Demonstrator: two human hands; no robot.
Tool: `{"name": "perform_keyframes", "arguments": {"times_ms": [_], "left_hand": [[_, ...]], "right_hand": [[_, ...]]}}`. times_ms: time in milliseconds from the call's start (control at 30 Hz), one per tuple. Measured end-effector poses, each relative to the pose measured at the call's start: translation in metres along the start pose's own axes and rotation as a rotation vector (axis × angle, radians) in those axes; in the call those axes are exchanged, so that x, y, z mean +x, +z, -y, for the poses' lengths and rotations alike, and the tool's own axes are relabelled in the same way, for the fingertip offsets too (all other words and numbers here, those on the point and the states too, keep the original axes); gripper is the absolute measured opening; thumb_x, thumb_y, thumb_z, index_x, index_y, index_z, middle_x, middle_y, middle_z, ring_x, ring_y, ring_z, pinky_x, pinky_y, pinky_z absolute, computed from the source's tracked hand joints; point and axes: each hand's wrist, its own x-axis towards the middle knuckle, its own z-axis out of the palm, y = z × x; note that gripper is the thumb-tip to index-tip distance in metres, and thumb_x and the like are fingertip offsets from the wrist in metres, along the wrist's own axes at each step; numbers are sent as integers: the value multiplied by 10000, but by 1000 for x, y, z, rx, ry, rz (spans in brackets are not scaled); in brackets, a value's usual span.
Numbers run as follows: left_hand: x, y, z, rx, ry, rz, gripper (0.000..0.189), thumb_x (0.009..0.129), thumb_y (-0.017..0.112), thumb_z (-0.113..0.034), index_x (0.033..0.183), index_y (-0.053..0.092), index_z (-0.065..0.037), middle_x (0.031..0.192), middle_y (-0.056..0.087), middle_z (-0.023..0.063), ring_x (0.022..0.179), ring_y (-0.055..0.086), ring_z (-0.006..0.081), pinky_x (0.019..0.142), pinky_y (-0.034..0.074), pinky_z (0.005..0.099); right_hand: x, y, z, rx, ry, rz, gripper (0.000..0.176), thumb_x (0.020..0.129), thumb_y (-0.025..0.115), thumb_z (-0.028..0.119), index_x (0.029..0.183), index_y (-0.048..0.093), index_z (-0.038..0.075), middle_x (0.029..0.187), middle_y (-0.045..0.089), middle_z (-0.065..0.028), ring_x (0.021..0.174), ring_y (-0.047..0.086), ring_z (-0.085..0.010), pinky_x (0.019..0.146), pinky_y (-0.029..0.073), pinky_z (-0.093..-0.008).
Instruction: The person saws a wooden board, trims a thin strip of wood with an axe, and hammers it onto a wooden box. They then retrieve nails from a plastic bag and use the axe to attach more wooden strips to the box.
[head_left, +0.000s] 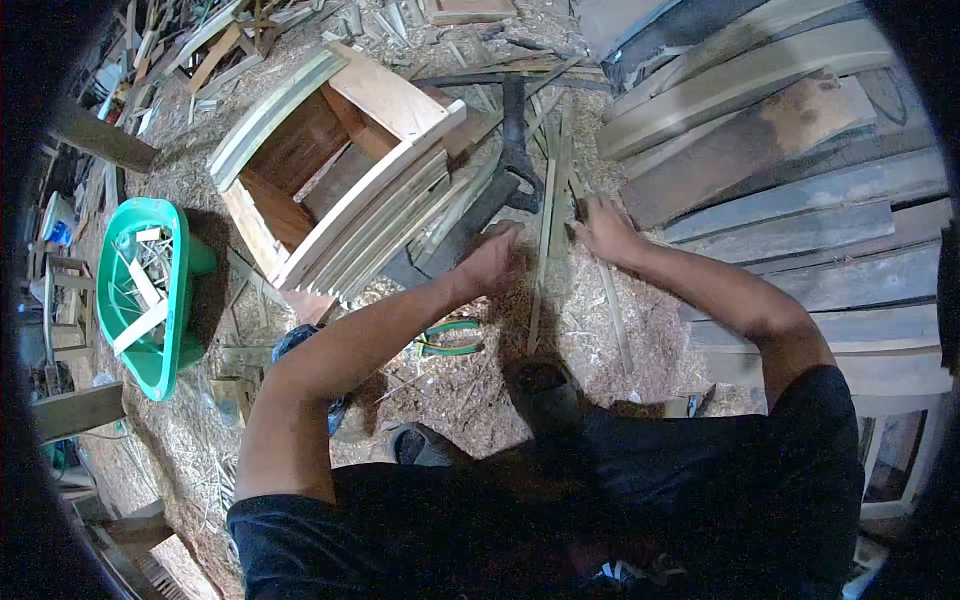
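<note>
My left hand [492,260] is closed beside a dark flat tool with a looped handle [518,188]. Anything in its fingers is hidden. With curled fingers, my right hand [608,234] grips a thin wooden strip [612,310], which shows on both sides of the hand. More narrow strips [546,260] lie lengthwise between the two hands. To the left, an open wooden frame [400,95] with curved edges rests at a tilt, with slats [385,225] stacked along its near side. Green-handled pliers [450,348] lie on the ground below my left hand.
A green tub [185,300] at the left holds wood offcuts. Wide boards [790,230] are laid out along the right side. Wood shavings and scraps cover the ground, with more scrap wood [220,60] piled at the far left. A dark bar [512,110] lies beyond my hands.
</note>
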Motion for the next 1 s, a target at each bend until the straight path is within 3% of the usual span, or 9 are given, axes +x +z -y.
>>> {"name": "perform_keyframes", "arguments": {"times_ms": [100, 200, 333, 500, 600, 700, 800, 933, 1000], "left_hand": [[23, 4, 0, 126, -112, 168, 481, 880, 653, -204, 1301, 501, -27, 1144, 631, 212, 1078, 599, 393, 965, 473, 425], [28, 8, -1, -36, -176, 321, 385, 879, 643, -186, 1224, 576, -28, 1111, 650, 191, 1038, 619, 377, 942, 487, 420], [10, 24, 24, -150, -220, 224, 348, 822, 618, -172, 1128, 590, -8, 986, 651, 215, 913, 635, 325, 804, 500, 432], [-6, 12, 24, -161, -240, 82, 331, 811, 616, -186, 1091, 590, -11, 926, 624, 187, 863, 625, 317, 788, 492, 438], [-7, -2, 8, -73, -380, 127, 294, 812, 619, -182, 1042, 595, -1, 913, 612, 185, 851, 620, 327, 789, 490, 446], [-9, -10, 1, -45, -218, 91, 280, 817, 642, -187, 1013, 596, 7, 905, 606, 186, 846, 618, 327, 779, 489, 443], [-8, -3, 3, -88, -212, 75, 276, 838, 653, -203, 1002, 597, 11, 920, 624, 187, 864, 628, 320, 776, 496, 429], [-2, 4, 11, -87, -259, 194, 293, 851, 662, -213, 1031, 616, 14, 938, 662, 190, 873, 649, 305, 804, 511, 411], [0, 10, 14, -81, -271, 201, 285, 863, 652, -214, 1026, 623, 18, 932, 675, 187, 865, 657, 292, 807, 515, 407]], "right_hand": [[3, 4, 22, 18, -19, 27, 558, 861, 667, 251, 1239, 443, -92, 1195, 488, -331, 1089, 546, -509, 959, 458, -541], [8, 34, 23, 108, -44, 29, 461, 861, 661, 294, 1054, 535, -105, 982, 634, -294, 932, 628, -463, 835, 516, -483], [19, 53, 21, 89, 200, 131, 395, 829, 699, 261, 945, 591, -101, 836, 697, -226, 793, 706, -374, 714, 564, -424], [20, 30, 26, 295, 436, 278, 347, 838, 716, 229, 949, 626, -88, 707, 700, -150, 631, 720, -236, 547, 562, -371], [27, 43, 9, 285, 392, 281, 333, 889, 669, 215, 993, 615, -96, 785, 699, -178, 582, 707, -218, 470, 534, -365], [17, 41, 8, 714, 414, 110, 340, 928, 619, 210, 1049, 594, -107, 899, 688, -216, 700, 722, -260, 592, 566, -386], [33, 47, 1, 467, 202, -411, 330, 947, 592, 206, 1065, 584, -102, 971, 669, -240, 865, 707, -314, 767, 554, -414], [42, 40, 1, 158, 179, -145, 545, 892, 654, 218, 1269, 423, -100, 982, 661, -254, 900, 659, -413, 845, 511, -451], [29, 41, 8, 97, 205, -82, 575, 854, 678, 219, 1250, 410, -101, 1090, 577, -332, 982, 599, -473, 885, 494, -488]]}}
